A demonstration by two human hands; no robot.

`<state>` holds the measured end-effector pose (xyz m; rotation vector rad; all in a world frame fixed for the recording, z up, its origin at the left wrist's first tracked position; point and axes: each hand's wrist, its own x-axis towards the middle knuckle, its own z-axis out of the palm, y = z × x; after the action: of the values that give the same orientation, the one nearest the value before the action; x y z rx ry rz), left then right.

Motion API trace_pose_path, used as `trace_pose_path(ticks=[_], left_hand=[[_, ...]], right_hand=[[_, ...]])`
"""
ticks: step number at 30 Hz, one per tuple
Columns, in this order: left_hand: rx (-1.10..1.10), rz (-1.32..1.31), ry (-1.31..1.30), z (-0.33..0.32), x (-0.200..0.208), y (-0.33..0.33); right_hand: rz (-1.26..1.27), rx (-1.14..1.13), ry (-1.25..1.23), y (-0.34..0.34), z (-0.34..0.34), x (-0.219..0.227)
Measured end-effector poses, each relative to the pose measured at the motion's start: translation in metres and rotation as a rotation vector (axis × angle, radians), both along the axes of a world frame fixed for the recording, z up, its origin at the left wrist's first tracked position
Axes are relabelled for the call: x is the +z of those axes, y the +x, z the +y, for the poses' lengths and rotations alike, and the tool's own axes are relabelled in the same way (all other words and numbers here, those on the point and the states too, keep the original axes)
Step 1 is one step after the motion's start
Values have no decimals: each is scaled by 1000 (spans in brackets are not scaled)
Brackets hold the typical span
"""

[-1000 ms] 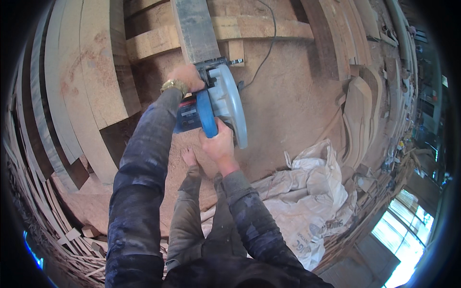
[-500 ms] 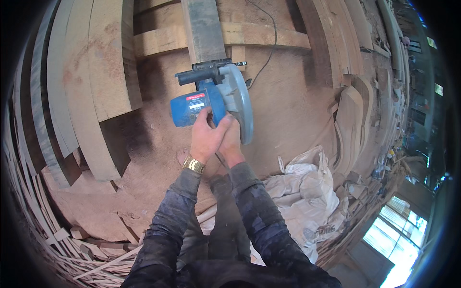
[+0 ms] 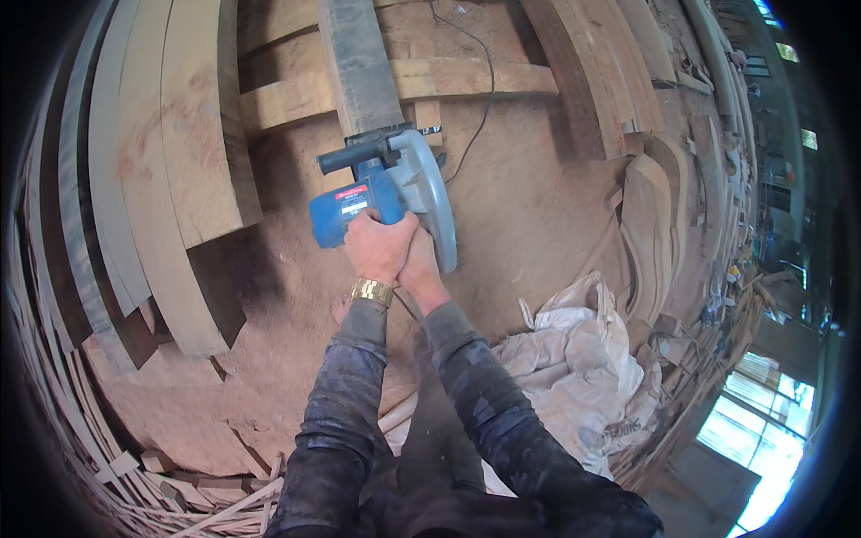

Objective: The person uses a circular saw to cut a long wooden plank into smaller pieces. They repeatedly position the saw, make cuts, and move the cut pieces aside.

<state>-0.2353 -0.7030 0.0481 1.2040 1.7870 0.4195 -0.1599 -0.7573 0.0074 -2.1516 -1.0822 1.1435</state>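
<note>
A blue circular saw [image 3: 342, 211] with a grey blade guard [image 3: 431, 197] is at the near end of a dark, weathered plank [image 3: 360, 67]. Both my hands are together at its rear handle. My right hand [image 3: 423, 266] is wrapped round the handle, its fingers mostly hidden. Over it and to its left, my left hand [image 3: 380, 248] is closed, with a gold-coloured watch on the wrist. The saw's black front handle [image 3: 352, 158] sticks out leftward, untouched. Hidden from me are the blade and the trigger.
The plank crosses a timber beam [image 3: 287, 99]. Thick boards [image 3: 193, 134] are stacked at the left, more timber [image 3: 583, 72] at the right. A black cord [image 3: 491, 76] runs past the plank. White sacks [image 3: 565, 359] lie right of my legs; wood strips [image 3: 76, 394] are heaped at lower left.
My left hand has closed more tightly over the handle, its thumb and fingers now folded in. The saw appears slightly farther left and lower, as the whole view has shifted a little.
</note>
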Motion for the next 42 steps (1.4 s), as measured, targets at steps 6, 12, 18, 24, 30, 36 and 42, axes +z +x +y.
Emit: trace_pose_path(ticks=[6, 12, 18, 24, 30, 36, 42], left_hand=[[-21, 149, 44, 6, -9, 12], [91, 61, 67, -1, -17, 11], [228, -27, 169, -5, -27, 13], [317, -72, 168, -5, -24, 18], [317, -125, 301, 4, -20, 25], [272, 141, 277, 31, -29, 27], [154, 94, 312, 56, -32, 24]], right_hand=[[212, 140, 119, 14, -9, 21], [-309, 174, 428, 55, -38, 67], [-537, 301, 512, 47, 14, 7], [-548, 414, 555, 58, 22, 1], [-586, 430, 581, 59, 39, -1], [-678, 422, 725, 66, 64, -9], [-710, 441, 748, 71, 89, -5]])
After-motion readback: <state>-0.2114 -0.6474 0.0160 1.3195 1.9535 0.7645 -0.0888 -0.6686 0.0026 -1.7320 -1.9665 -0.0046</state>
